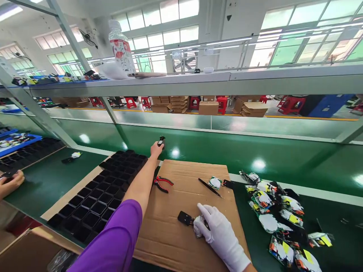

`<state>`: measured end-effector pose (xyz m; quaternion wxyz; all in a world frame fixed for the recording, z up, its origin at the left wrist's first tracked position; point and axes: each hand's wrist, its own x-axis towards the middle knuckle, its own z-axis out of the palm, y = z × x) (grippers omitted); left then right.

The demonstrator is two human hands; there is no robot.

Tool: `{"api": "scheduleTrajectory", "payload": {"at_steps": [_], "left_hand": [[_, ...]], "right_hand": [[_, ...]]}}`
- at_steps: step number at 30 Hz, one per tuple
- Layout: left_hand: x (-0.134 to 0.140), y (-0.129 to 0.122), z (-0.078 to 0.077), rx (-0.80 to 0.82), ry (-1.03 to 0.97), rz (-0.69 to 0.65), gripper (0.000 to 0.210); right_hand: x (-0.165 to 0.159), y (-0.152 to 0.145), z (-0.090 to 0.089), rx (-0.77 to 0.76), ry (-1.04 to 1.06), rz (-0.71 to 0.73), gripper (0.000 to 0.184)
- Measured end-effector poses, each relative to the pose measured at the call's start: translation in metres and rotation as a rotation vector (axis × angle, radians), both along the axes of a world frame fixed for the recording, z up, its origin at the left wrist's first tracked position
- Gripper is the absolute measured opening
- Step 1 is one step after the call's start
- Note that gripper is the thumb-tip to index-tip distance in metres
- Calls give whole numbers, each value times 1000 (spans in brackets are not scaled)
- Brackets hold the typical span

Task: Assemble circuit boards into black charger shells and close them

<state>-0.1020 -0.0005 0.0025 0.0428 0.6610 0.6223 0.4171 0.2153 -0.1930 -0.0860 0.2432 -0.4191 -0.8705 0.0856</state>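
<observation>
My left hand (157,148), bare below a purple sleeve, is stretched out over the green belt (193,151). Its fingers are closed on a small black part with a white patch (161,141); its exact kind is unclear. On the cardboard sheet (170,234), my right hand (217,226) in a white glove grips a small circuit board assembly, mostly hidden under the fingers. A black rectangular piece (185,218) sticks out from it to the left. Red-handled pliers (163,183), a black pen-like tool (210,188) and a small green board with white filler (215,183) lie farther up the sheet.
Rows of black plastic cases (98,196) stand left of the cardboard. Several circuit board assemblies (272,223) are heaped on the right. A co-worker's hand (13,181) shows at the left edge. A shelf (181,84) with a bottle (121,49) crosses above the belt.
</observation>
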Motion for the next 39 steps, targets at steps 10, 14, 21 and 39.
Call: {"api": "scheduleTrajectory", "payload": {"at_steps": [10, 14, 21, 39], "left_hand": [[129, -82, 11, -295, -68, -238, 35], [153, -149, 8, -244, 152, -396, 39], [158, -206, -8, -11, 413, -519, 42], [176, -292, -85, -320, -60, -545, 33]], "right_hand": [[17, 5, 22, 6, 588, -198, 40], [32, 2, 50, -98, 890, -315, 49], [35, -11, 74, -303, 911, -275, 37], [25, -92, 7, -571, 917, -256, 32]]}}
